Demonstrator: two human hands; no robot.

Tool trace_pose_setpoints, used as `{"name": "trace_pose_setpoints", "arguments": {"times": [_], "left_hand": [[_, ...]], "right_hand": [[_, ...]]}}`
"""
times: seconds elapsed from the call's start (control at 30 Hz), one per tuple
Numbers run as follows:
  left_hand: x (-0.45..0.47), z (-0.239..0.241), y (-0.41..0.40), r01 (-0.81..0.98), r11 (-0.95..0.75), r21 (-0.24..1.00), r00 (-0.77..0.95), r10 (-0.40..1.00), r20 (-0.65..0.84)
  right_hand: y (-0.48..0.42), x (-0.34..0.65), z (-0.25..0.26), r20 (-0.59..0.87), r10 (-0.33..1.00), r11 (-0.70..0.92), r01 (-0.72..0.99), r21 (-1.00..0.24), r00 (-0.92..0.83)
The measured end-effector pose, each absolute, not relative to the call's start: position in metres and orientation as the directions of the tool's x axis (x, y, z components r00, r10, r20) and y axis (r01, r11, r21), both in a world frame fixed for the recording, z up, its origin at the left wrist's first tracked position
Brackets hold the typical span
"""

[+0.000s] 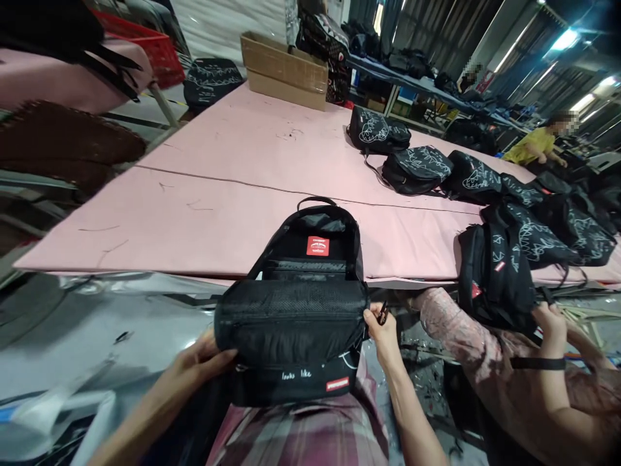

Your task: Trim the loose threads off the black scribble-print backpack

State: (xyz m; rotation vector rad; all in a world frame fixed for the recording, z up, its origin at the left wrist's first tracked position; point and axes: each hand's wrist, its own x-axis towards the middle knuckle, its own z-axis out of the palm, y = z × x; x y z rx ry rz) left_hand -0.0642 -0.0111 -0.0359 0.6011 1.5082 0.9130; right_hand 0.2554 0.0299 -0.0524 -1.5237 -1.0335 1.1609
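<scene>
- Head view: pink table [233,194] in a workshop hall, cardboard box [284,70] at far edge.
- Left hand [204,359] gripping open black backpack [295,310] at near table edge; red label inside.
- Right hand [383,330] pinching zipper pull [383,312] on backpack's right side.
- Co-worker's hand [550,320] on another backpack [495,278]; printed backpacks [417,169] rowed beyond.

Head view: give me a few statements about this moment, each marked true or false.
1. Both hands touch the open black backpack. True: left hand and right hand are at its sides.
2. The table is blue. False: it is pink.
3. A cardboard box sits at the table's far end. True.
4. The right hand is bare of any tool. False: a small dark item shows between its fingers.
5. A co-worker's hand holds another backpack. True.
</scene>
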Motion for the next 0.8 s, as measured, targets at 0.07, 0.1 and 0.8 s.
{"name": "trace_pose_setpoints", "arguments": {"times": [0.07,0.1,0.8], "left_hand": [[-0.077,-0.026,0.008,0.082,0.441,0.894,-0.356,0.851,-0.387],[-0.081,-0.02,0.019,0.238,0.358,0.903,-0.4,0.883,-0.244],[0.013,-0.056,0.104,0.877,-0.236,0.417,0.418,0.804,-0.424]], "right_hand": [[0.021,0.252,-0.063,-0.232,0.956,-0.249,0.079,-0.965,0.178],[0.018,0.25,-0.067,-0.254,0.954,-0.269,0.075,-0.96,0.159],[0.093,0.266,-0.009,0.09,0.979,0.188,0.646,-0.74,-0.183]]}}
